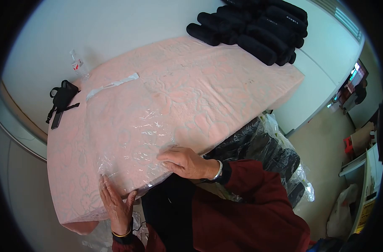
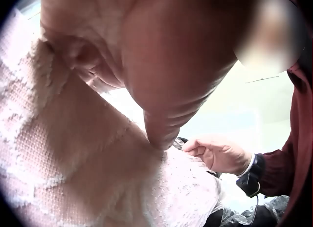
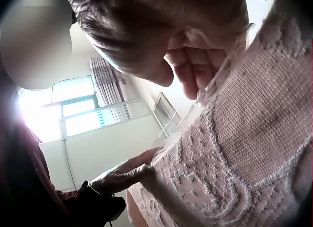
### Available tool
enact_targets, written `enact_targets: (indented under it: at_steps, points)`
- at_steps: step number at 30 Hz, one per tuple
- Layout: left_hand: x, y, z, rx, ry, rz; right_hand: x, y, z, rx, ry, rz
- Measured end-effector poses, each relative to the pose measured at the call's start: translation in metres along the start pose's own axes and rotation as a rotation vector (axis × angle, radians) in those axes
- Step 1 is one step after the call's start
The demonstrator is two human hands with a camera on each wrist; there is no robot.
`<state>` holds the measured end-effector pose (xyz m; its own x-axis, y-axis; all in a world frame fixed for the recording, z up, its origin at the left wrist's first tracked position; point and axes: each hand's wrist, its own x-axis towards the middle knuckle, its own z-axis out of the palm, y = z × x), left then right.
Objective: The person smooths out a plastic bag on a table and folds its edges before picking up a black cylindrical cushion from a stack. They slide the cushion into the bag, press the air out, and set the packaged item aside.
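Note:
A clear plastic bag (image 1: 145, 130) lies flat and wrinkled over a pink patterned tablecloth (image 1: 208, 88). A white strip (image 1: 112, 85) runs along its far end. My left hand (image 1: 116, 203) rests at the bag's near left corner, fingers straight and thumb spread towards the table edge. In the left wrist view, that thumb (image 2: 164, 131) reaches down to the cloth. My right hand (image 1: 187, 163) lies on the bag's near right part with its fingers loosely bent. The right wrist view shows a gap between its thumb (image 3: 161, 73) and fingers, which touch the plastic.
Several black padded rolls (image 1: 258, 29) are piled at the back right. A clear bottle (image 1: 77, 65) and a black strapped pouch (image 1: 65, 95) stand at the left. Black items in clear plastic (image 1: 263, 147) sit beside the table on the right. A white bag (image 1: 341, 210) rests on the floor.

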<state>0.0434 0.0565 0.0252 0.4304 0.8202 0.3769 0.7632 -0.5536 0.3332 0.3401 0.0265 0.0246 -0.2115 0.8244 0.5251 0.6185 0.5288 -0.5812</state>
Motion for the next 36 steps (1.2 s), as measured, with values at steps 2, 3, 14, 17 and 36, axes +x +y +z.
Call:
enact_targets:
  at_steps: [2,3,14,17,36]
  points:
    - [-0.003,-0.005,-0.002,0.014,-0.064,0.015,0.002,-0.004,-0.012,0.205,-0.05,0.106]
    - [-0.005,-0.009,-0.005,0.019,-0.062,0.016,0.004,-0.004,-0.017,0.208,-0.047,0.102]
    - [0.04,-0.014,-0.027,-0.038,-0.105,0.3,0.058,0.011,-0.145,0.423,0.403,0.338]
    - [0.044,-0.027,-0.017,0.12,-0.222,0.359,0.078,0.021,-0.187,0.335,0.476,0.334]
    - [0.059,-0.024,-0.028,0.16,-0.464,0.329,0.191,0.315,-0.304,-0.831,0.623,0.851]
